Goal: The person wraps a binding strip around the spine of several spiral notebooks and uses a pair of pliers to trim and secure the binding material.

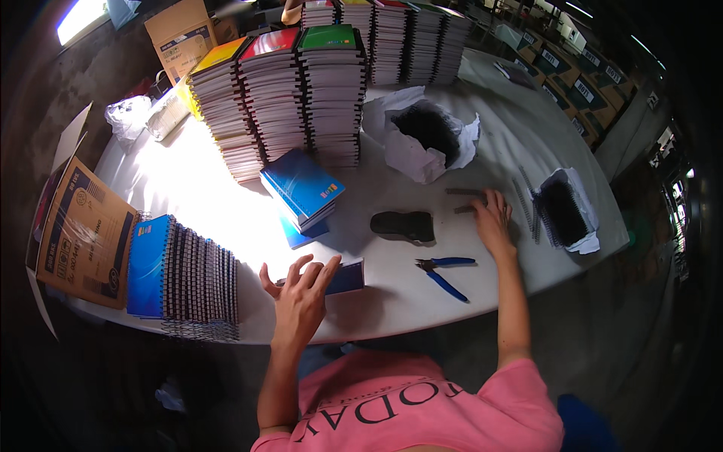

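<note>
My left hand (pixel 299 292) is bent over a blue notebook (pixel 346 278) near the table's front edge. Its fingers are curled at the notebook's top edge, and the hand covers much of the cover. Further right, my right hand (pixel 493 222) reaches forward, its fingertips closed on a dark binding-wire strip (pixel 463 209). A second such strip (pixel 461 191) lies just beyond. Between my hands are blue-handled cutting pliers (pixel 446 276), jaws toward the left, and a dark, rounded, flat-ended object (pixel 403 225) whose kind I cannot make out.
Bound blue notebooks (pixel 151 267) stand in a row beside an open carton (pixel 86 233). Blue notebooks (pixel 303 184) lie before tall stacks (pixel 330 98). Torn white paper wraps dark wire bundles (pixel 425 132), (pixel 561 211). Loose strips (pixel 525 203) lie between. Cartons (pixel 584 87) are piled behind.
</note>
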`<state>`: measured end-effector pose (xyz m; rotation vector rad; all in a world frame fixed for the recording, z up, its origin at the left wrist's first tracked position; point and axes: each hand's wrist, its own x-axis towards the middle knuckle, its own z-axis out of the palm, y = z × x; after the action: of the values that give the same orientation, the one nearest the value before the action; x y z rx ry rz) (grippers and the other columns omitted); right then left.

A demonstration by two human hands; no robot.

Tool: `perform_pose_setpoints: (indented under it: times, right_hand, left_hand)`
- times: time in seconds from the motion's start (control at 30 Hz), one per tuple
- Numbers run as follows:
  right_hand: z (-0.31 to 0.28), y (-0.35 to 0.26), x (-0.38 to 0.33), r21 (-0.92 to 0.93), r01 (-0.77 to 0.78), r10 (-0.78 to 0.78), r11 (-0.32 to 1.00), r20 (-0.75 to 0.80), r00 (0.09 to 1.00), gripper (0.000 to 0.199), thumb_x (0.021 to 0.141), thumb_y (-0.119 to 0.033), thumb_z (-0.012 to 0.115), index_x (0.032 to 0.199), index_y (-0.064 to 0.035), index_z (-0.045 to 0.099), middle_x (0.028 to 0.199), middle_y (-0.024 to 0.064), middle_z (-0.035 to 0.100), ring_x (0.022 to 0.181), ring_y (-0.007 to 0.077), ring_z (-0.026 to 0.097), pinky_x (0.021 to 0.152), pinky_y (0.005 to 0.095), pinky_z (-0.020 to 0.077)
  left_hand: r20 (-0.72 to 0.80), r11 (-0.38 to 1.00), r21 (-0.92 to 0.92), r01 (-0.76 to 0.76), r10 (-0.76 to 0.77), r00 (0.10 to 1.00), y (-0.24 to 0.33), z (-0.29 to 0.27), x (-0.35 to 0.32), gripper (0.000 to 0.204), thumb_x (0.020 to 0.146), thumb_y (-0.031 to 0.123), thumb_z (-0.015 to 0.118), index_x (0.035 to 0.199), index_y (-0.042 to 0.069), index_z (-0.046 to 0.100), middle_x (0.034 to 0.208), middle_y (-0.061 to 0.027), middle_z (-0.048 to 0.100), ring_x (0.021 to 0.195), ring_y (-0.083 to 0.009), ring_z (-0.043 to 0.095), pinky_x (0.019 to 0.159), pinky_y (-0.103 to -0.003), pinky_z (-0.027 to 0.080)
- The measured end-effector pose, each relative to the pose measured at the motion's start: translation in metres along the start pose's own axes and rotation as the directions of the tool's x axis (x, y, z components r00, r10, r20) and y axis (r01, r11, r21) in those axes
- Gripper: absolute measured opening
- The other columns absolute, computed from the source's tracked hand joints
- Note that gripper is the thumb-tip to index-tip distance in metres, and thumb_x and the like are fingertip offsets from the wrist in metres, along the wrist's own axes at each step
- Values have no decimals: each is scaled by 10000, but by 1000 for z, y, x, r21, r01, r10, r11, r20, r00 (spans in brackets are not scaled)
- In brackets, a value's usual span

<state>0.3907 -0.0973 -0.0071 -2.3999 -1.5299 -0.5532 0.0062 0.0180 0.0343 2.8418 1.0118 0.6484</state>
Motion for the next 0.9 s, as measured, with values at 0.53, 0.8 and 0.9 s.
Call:
perform_pose_setpoints:
  times: [0.53, 0.8, 0.9]
  right_hand:
    - [-73, -130, -10, 633, 266, -371, 728, 36, 928, 481, 668, -13, 596, 1112, -187, 661, 884, 51, 478, 856, 213, 498, 832, 366, 335]
    - [-44, -169, -60, 893, 147, -533, 426, 116, 838, 386, 765, -32, 532, 1118, -139, 647, 981, 95, 577, 856, 253, 579, 947, 517, 366]
    - [-49, -167, -50, 881, -186, -197, 434, 295, 935, 295, 835, -110, 512, 1102, -83, 635, 963, 111, 580, 919, 258, 595, 917, 520, 378]
  left_hand:
    - [-353, 947, -78, 312, -319, 879, 33, 49, 0, 561, 556, 582, 784, 830, 138, 578, 976, -51, 482, 1106, -292, 380, 931, -700, 153]
    - [-374, 949, -9, 316, -296, 879, 25, 41, -21, 548, 532, 501, 807, 815, 125, 525, 1001, -88, 444, 1090, -311, 387, 923, -612, 223]
    - [-409, 948, -72, 311, -313, 857, 27, 41, -19, 564, 526, 498, 818, 822, 124, 517, 1013, -103, 431, 1069, -320, 385, 916, -555, 259]
